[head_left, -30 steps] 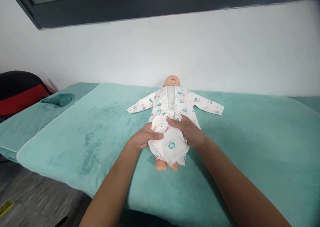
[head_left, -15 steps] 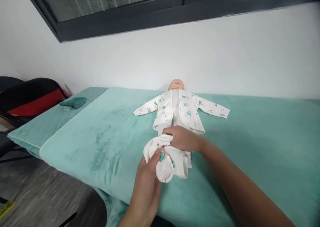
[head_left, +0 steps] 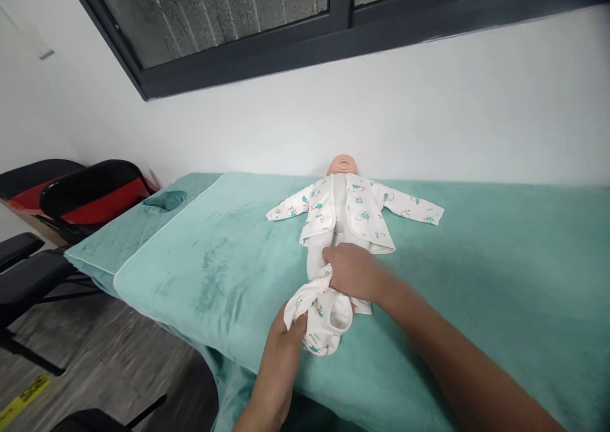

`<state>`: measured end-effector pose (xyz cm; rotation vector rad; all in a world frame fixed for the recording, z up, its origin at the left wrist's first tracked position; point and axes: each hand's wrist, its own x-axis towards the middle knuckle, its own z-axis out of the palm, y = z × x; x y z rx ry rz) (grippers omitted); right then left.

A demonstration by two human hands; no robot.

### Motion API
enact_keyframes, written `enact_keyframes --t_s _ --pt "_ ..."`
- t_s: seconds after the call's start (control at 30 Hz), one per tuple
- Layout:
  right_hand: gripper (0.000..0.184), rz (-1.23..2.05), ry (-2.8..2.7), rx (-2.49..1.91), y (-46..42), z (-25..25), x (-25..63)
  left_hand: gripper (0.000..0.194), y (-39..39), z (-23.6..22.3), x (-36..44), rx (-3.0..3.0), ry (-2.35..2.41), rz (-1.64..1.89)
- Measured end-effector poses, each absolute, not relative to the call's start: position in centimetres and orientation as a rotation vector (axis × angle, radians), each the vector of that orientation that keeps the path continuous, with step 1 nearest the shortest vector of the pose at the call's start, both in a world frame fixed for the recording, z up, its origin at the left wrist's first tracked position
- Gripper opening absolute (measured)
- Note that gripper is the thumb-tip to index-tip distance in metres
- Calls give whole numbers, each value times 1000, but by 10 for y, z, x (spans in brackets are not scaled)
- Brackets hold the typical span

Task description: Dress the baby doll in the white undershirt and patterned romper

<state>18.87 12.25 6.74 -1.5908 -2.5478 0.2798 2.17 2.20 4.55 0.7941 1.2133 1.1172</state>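
Observation:
A baby doll [head_left: 342, 164] lies on its back on a teal blanket [head_left: 467, 279], its head toward the wall. It wears an open white printed jacket [head_left: 355, 211] with sleeves spread out. Bunched white printed trousers [head_left: 321, 317] sit at the doll's legs. My left hand [head_left: 281, 349] is closed on the trousers' near left edge. My right hand [head_left: 352, 272] grips the trousers' waist at the doll's hips, fingers curled over the fabric. The doll's legs and feet are hidden.
The blanket covers a table against a white wall under a dark-framed window [head_left: 343, 19]. A folded teal cloth [head_left: 166, 200] lies at the far left corner. Black and red chairs [head_left: 90, 197] stand to the left over a dark floor [head_left: 95, 362].
Both hands have drawn the trousers down from the doll's belly toward its feet. My left hand shifted from the waist to the near edge. The view tilted up and swung left.

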Motion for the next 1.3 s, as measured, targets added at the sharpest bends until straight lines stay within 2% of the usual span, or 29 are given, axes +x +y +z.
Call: enact_keyframes --t_s 0.13,0.3,0.47,0.6,0.87,1.1,1.3 --pt "12 419 -2469 -1599 124 68 191 44 29 53 23 692 1049 1081" --pt "13 698 -2255 -1511 124 72 199 44 50 31 16 619 903 1115" --pt "16 1068 -2094 -1343 127 75 210 33 82 31 0 816 931 1031" --pt "17 1140 -2095 -1305 130 79 213 36 103 38 -7 904 902 1017" --pt "32 1253 -2079 -1166 130 79 215 33 106 40 -12 919 739 950" --pt "61 1484 -2156 -1044 135 83 233 40 109 27 -21 939 745 940" --pt "38 1455 -2065 -1094 132 84 221 37 107 39 -13 1061 818 895"
